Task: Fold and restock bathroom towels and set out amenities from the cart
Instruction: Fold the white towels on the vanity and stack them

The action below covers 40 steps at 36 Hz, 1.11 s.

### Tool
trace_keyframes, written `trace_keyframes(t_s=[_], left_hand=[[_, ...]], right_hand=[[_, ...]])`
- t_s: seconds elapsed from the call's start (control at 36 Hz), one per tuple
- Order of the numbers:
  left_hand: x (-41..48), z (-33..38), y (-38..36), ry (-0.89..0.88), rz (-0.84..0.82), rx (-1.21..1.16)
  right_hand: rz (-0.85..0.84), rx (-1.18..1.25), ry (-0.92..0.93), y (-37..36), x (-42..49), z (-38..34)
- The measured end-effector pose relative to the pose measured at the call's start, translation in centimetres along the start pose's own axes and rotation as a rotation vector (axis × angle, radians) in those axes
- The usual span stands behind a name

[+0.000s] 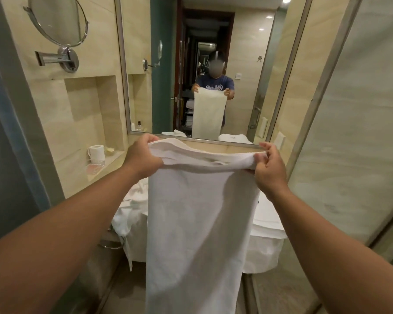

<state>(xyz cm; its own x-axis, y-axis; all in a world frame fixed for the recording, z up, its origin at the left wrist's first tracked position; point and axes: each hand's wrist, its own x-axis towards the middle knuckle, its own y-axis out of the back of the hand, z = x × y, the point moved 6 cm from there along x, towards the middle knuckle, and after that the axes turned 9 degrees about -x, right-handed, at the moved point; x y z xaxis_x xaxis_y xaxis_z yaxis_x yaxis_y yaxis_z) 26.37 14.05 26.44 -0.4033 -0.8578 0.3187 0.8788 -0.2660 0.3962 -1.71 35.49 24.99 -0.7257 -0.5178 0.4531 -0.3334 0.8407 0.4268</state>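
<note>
Gripping soft white towel point(200, 223): left hand point(143, 159), right hand point(269, 168)

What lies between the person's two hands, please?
The top edge of the towel, stretched from the left hand to the right hand, as the head view shows.

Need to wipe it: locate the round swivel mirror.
Head view, upper left: the round mirror is wall-mounted above the tiled niche, left of the large mirror.

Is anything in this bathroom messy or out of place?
Yes: a crumpled heap of white linen lies just left of the held-up towel, unfolded and drooping over the front edge, unlike the flat stack on the right.
</note>
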Motion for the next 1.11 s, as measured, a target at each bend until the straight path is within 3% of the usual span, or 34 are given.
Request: trace_keyframes(t_s=[0.22, 0.33, 0.58, 0.69, 0.92, 1.11], left_hand=[[11.4, -3.2, 0.1, -0.123, 0.076, 0.027], [15.9, -3.5, -0.6, -0.111, 0.072, -0.042], [25.8, -7.8, -4.9, 0.030, 0.167, -0.118], [30.1, -9.1, -7.3, 0.047, 0.196, -0.134], [41.2, -10.9, -12.3, 0.031, 0.221, -0.119], [47.6, -16.7, -15.8, 0.213, 0.236, -0.200]], right_hand=[[-0.098, -0.393, 0.192, -7.0, 7.2, -1.4], [0.061, -0.369, 0.208, -9.2, 11.2, -0.5], [0.187, -0.070, -0.122, -15.2, 20.0, 3.9], [0.248, 0.019, -0.158, -17.7, 25.4, 6.4], [0.197, 0.059, -0.175, -23.6, 36.8, 10.4], [0.015, 0.039, -0.244, -30.4, 43.4, 16.4]])
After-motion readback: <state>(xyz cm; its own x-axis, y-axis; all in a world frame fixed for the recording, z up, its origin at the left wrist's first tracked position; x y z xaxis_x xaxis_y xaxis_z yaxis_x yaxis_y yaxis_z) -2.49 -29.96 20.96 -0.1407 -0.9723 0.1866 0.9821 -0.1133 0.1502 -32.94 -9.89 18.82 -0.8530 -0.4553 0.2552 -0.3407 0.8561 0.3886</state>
